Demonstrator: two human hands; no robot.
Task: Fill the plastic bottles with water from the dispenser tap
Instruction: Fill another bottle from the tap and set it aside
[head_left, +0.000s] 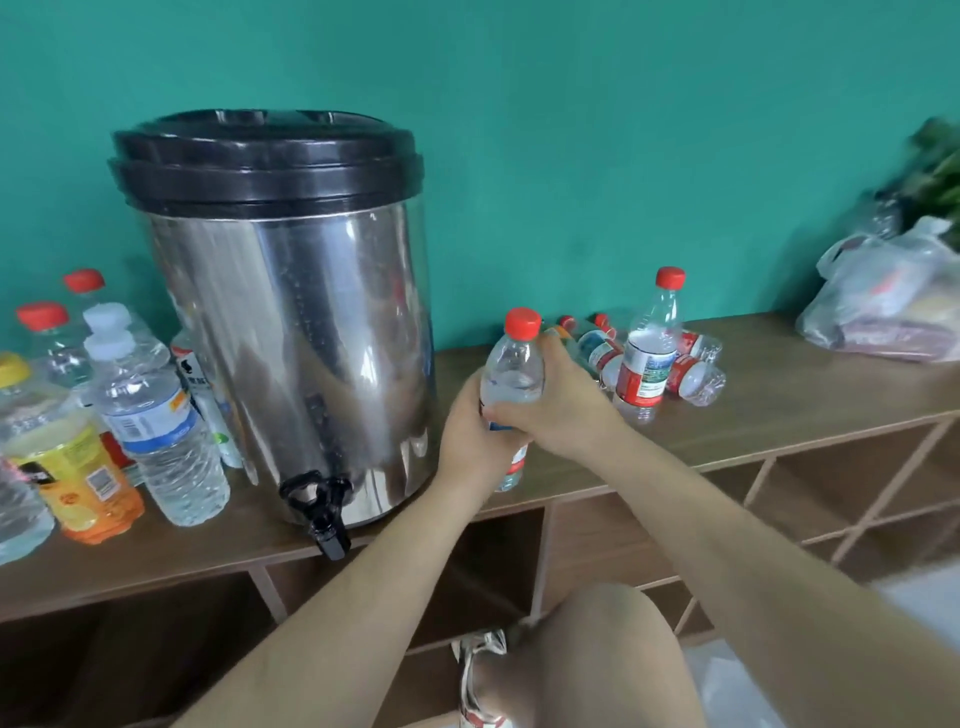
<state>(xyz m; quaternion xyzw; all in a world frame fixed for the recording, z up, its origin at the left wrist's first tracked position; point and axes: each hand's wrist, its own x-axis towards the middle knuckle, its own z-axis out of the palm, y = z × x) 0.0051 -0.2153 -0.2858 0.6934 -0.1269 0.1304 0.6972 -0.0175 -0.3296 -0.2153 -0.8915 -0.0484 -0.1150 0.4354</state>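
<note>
1 red-capped bottle (511, 371) is held nearly upright, cap toward 12 o'clock, gripped by left hand (475, 441) and right hand (566, 408), at 3 o'clock of the dispenser (291, 322), above the tabletop (753, 410) edge.

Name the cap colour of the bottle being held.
Red cap; the head view shows it best.

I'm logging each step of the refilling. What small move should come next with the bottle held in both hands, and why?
Probably shift the right hand up to unscrew the red cap. Both hands grip the bottle, the left hand lower down; the cap is on, and the bottle is held to the right of the tap, not under it.
</note>
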